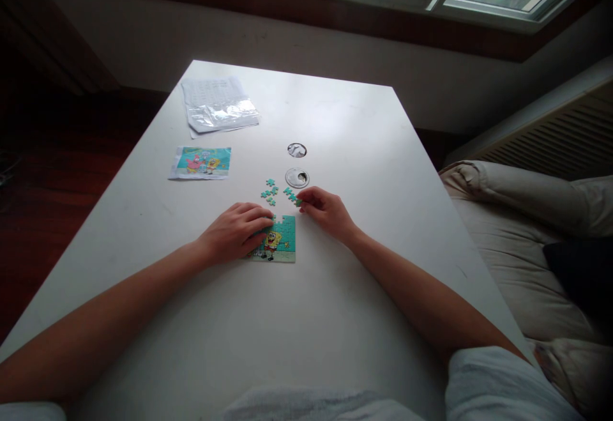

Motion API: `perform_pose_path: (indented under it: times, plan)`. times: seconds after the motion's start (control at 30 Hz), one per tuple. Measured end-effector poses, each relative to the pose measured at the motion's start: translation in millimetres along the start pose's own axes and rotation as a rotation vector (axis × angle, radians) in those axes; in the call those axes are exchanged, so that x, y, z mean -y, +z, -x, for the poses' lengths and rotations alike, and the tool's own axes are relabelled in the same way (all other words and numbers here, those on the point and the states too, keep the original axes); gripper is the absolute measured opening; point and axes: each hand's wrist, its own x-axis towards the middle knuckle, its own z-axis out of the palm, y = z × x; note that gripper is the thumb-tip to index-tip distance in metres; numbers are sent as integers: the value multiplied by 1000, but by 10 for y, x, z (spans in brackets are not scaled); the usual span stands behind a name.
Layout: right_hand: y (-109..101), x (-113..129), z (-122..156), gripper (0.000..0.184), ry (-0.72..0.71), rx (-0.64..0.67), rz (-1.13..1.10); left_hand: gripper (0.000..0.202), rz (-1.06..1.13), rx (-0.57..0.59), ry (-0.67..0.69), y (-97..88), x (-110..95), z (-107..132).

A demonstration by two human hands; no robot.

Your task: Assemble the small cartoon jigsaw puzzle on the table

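A small jigsaw puzzle point(290, 228) with a yellow cartoon figure on teal lies flat on the white table, with gaps along its top edge. My left hand point(238, 230) rests over its left part, fingers stretched out, hiding that side. To the upper right of the puzzle, my right hand point(328, 210) pinches a puzzle piece point(299, 202) between thumb and fingers. Several loose teal pieces point(272, 191) lie just above the puzzle, some of them close to the right fingertips.
A picture sheet point(204, 163) with cartoon figures lies at the left on the table point(345, 319). Behind it are papers in a clear plastic sleeve point(220, 107). Two round inserts, a near one point(297, 178) and a far one point(297, 150), sit in the tabletop. A cushioned seat point(517, 248) stands at right.
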Motion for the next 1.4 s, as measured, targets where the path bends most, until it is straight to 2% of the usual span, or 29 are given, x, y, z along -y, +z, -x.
perform_pose_path:
  times: [0.47,0.83,1.0,1.4]
  plan:
    - [0,81,21,22,14,-7,51,26,9,0,-8,-14,-10,-10]
    - [43,174,52,15,-22,0,166,23,29,-1,-6,-25,-15,-18]
    - [176,229,99,4,-103,85,232,24,36,-2,-2,-4,-20,-34]
    - [212,191,72,4,-225,84,482,24,32,8,6,1,-56,-62]
